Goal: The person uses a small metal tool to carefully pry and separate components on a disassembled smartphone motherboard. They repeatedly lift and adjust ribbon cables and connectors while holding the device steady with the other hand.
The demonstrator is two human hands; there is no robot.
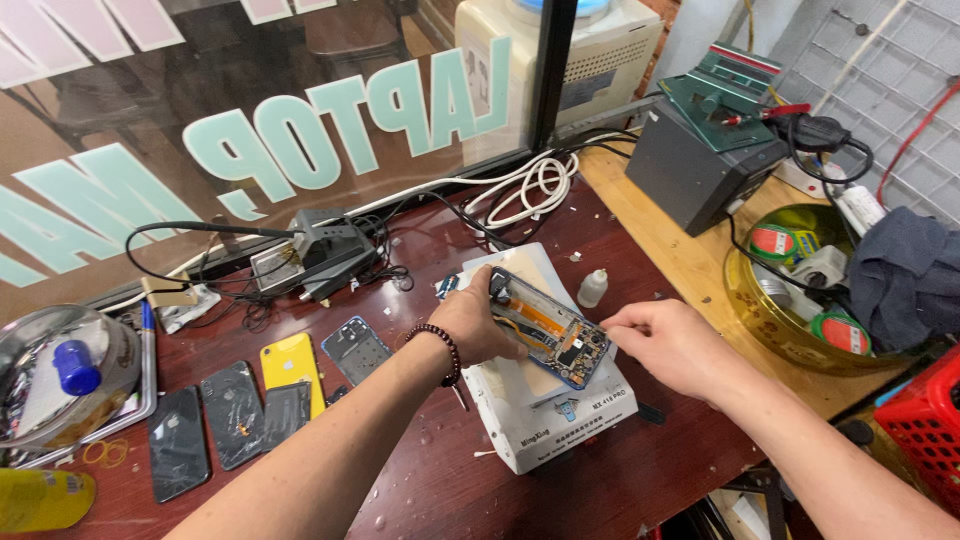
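The left hand point(478, 322), a dark bead bracelet point(442, 350) on its wrist, has its grip closed on the upper end of an opened smartphone point(550, 328), whose circuit board and orange flex cable face up. The phone lies tilted on the tan pad of a white heating plate box point(540, 425) that stands on the dark red table point(440, 480). The right hand point(668, 345) pinches the phone's lower end with thumb and fingertips, its grip clenched on the frame edge. Just beyond the box stands a small white dropper bottle point(592, 288). Left of the forearm lie a yellow phone back point(290, 368), a bare phone frame point(355, 350) and two black phone panels point(205, 430). A round yellow tin point(760, 315) with tape rolls sits at the right.
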